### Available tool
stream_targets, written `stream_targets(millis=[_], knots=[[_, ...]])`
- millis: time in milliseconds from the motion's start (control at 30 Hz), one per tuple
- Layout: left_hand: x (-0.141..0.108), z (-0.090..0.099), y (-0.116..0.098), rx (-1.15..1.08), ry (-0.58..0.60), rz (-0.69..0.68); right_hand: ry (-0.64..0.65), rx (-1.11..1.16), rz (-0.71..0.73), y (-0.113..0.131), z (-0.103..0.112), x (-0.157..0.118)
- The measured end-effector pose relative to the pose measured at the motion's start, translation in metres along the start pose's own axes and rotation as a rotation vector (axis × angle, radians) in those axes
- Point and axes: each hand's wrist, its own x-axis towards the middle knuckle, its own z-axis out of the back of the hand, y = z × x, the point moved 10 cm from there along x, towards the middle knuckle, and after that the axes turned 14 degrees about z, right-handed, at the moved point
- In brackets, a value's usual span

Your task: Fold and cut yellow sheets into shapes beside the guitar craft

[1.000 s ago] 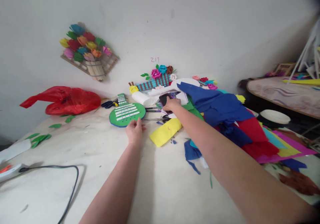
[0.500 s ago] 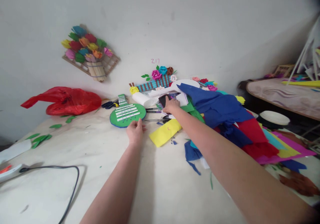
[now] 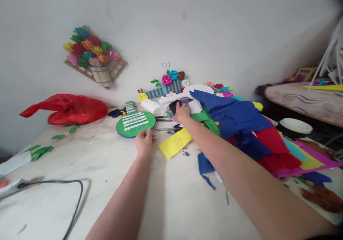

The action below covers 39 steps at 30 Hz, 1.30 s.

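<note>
My right hand (image 3: 182, 112) reaches to the back of the table with its fingers on a dark phone-like object (image 3: 174, 106); whether they grip it is hard to tell. My left hand (image 3: 144, 141) rests at the lower right edge of a green round piece (image 3: 136, 124) with white strips, fingers curled, and what they hold, if anything, is too small to name. Between the hands lie a folded yellow paper (image 3: 174, 143) and scissors (image 3: 171, 128). A white roll (image 3: 152, 107) sits behind the green piece.
Blue cloth-like paper (image 3: 230, 111) and red paper (image 3: 276, 143) pile up at the right. A red plastic bag (image 3: 77, 108), green leaf shapes (image 3: 43, 150) and a black cable (image 3: 79, 197) lie at the left. Flowers (image 3: 91, 47) hang on the wall.
The view has shifted slightly. My right hand has moved a little over the dark object, its fingers more spread. My left hand stays beside the green piece.
</note>
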Motion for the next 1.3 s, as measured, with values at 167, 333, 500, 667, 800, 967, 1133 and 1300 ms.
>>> stream_targets(millis=[167, 333, 500, 667, 800, 967, 1133, 1300], knots=[[0.001, 0.0, -0.001, 0.027, -0.004, -0.016, 0.086, 0.016, -0.009, 0.0, -0.011, 0.007], [0.002, 0.0, 0.0, 0.033, 0.001, -0.018, 0.049, 0.021, 0.007, -0.001, -0.006, 0.005], [0.002, -0.001, 0.001, 0.023, 0.005, -0.01, 0.016, 0.042, -0.017, -0.008, -0.003, 0.004], [0.002, -0.001, -0.001, 0.059, -0.005, -0.024, -0.001, 0.07, -0.038, -0.011, 0.0, 0.012], [0.002, 0.0, -0.001, 0.042, 0.002, -0.015, -0.025, 0.076, -0.07, -0.012, 0.003, 0.022], [-0.001, 0.001, -0.001, 0.027, 0.001, 0.003, -0.01, 0.106, -0.086, -0.009, 0.001, 0.038], [-0.001, 0.001, -0.001, 0.06, -0.009, -0.008, -0.024, 0.148, -0.117, -0.01, -0.004, 0.042], [0.002, 0.0, 0.001, 0.059, -0.007, -0.011, -0.008, 0.129, -0.108, -0.012, -0.006, 0.038]])
